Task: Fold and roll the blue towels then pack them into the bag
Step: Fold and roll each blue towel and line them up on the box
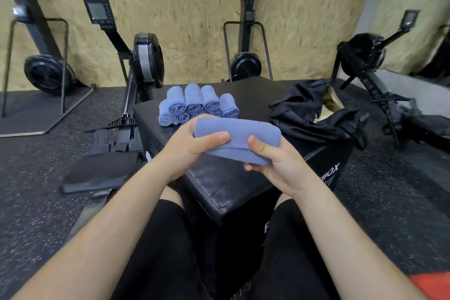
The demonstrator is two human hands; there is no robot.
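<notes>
over the person's black shorts [158, 251], the left hand [192, 143] and right hand [275, 163] each clasp an end of a soft blue folded towel [238, 139], thumbs on top, likely keeping its roll tight. finished blue towel rolls [194, 102] sit stacked on the black padded box [231, 185] beside the open black fabric bag [314, 109], handy for packing. the box's side reads "box".

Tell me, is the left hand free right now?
No, the left hand grips the blue towel at one end while the right hand grips the other.
</notes>
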